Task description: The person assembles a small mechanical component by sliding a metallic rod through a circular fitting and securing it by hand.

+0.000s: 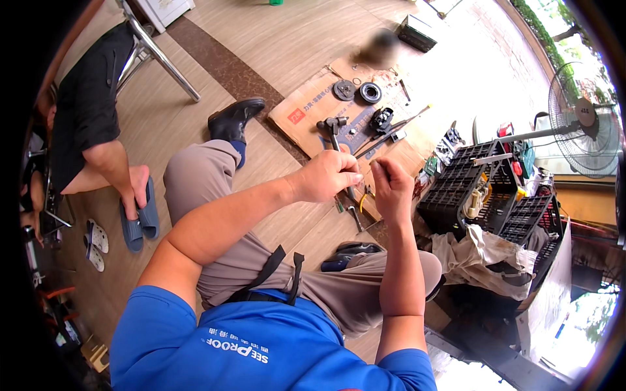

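Note:
My left hand (322, 177) is closed, thumb and fingers pinched together above a flattened cardboard sheet (291, 115). My right hand (393, 192) faces it a short gap away, also closed in a pinch. Whatever the fingertips hold is too small to make out. A hammer (334, 124) has its head just beyond my left hand; its handle runs beneath that hand, and I cannot tell whether they touch. On the cardboard lie a dark disc (343, 90), a black ring-shaped part (370, 93), a black mechanical part (382, 118) and long thin tools (399, 129). Yellow-handled pliers (364, 198) lie below my hands.
Black plastic crates (456, 186) with tools and a beige cloth (482, 257) stand at right, near a fan (587, 120). A black box (417, 34) sits beyond the cardboard. At left another person in blue slippers (132, 228) sits near a metal-legged chair (166, 65).

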{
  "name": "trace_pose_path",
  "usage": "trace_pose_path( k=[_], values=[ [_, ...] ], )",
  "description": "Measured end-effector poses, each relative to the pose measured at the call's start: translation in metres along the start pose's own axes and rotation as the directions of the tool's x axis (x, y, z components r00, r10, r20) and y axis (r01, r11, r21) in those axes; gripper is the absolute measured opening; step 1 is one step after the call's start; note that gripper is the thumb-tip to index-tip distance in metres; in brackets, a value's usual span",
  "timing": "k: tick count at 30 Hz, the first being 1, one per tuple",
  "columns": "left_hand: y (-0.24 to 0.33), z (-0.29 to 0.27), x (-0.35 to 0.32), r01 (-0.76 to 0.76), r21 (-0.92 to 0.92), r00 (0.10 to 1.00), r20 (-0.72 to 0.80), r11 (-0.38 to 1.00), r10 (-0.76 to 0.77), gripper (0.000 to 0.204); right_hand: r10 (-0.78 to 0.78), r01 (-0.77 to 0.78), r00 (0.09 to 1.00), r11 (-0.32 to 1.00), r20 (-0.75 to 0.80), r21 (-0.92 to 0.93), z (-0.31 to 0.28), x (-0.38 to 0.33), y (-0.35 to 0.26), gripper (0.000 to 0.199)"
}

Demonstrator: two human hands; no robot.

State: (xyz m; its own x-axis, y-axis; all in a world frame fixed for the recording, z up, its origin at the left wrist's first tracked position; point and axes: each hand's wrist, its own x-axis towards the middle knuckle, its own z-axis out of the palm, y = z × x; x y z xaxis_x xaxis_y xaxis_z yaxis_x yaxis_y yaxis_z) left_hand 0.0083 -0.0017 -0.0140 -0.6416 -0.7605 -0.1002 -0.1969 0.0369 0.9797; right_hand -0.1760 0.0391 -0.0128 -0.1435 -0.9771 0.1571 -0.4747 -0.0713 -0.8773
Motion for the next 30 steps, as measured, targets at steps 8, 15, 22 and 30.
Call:
trace_pose_path(
  k=[8,15,22,30],
  values=[
    [-0.006,-0.014,0.005,0.042,-0.372,0.989,-0.115,0.927,-0.091,0.014,0.369,-0.578,0.803,0.670,0.467,0.466,0.010,-0.002,0.018,0.015],
    [-0.007,-0.015,0.007,-0.029,-0.294,0.928,-0.363,0.956,-0.084,0.018,0.560,-0.634,0.758,0.516,0.333,0.576,0.020,0.001,0.013,0.020],
    [0.005,-0.009,0.002,0.046,-0.040,0.937,-0.346,0.998,-0.057,0.018,0.161,-0.253,0.966,0.751,0.203,0.610,0.019,-0.006,-0.008,0.035],
    [-0.001,-0.008,0.005,0.070,-0.209,0.941,-0.311,0.975,-0.134,0.018,0.189,-0.297,0.953,0.726,0.236,0.620,0.036,-0.014,-0.001,0.017]
  ],
)
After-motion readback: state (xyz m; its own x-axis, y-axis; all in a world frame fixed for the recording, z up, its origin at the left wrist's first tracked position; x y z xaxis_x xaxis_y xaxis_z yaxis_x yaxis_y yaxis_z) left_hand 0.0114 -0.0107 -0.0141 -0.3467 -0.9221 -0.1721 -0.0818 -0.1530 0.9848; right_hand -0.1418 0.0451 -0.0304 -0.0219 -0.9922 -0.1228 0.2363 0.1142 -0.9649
